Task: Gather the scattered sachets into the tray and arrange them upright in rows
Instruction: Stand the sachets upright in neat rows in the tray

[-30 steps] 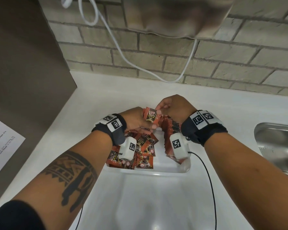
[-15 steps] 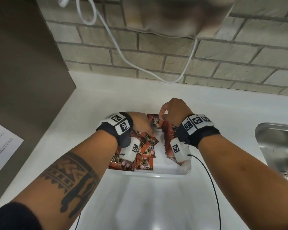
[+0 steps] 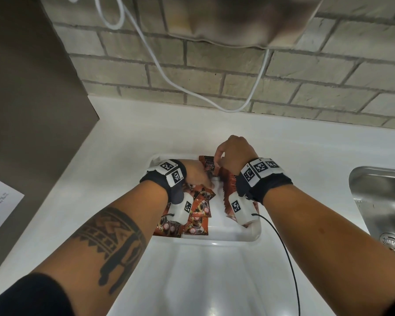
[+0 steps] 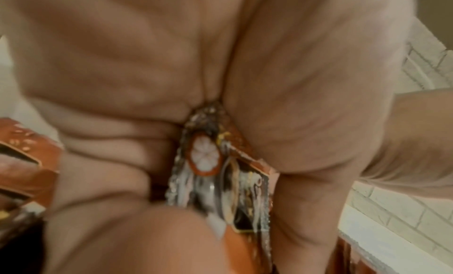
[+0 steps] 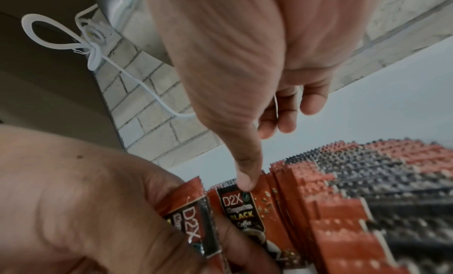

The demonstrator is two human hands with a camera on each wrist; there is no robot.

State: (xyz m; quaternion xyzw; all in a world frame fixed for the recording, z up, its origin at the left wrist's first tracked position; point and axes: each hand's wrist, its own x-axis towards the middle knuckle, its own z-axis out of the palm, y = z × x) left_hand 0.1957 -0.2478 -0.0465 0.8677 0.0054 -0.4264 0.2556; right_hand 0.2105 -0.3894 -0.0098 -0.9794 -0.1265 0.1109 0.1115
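Sachet (image 5: pixel 193 235) inside left hand (image 3: pixel 195 174) grip — thumb pinching

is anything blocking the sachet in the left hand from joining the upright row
Nothing visible does. The left hand holds a sachet right beside the upright row; the right hand's fingertip touches the row's front sachet.

An upright red and black foil coffee sachet (image 5: pixel 247 210) at the front of the standing row reads "D2X" in pale letters, then "BLACK" in yellow and "Coffee" in script; a line between them is too blurred to read. A second red and black sachet (image 5: pixel 193 233), turned sideways beside it, also shows "D2X". In the head view, the front sachet's "D2X" is legible again. Print on a white paper sheet (image 3: pixel 0 208) at the left edge is unreadable.
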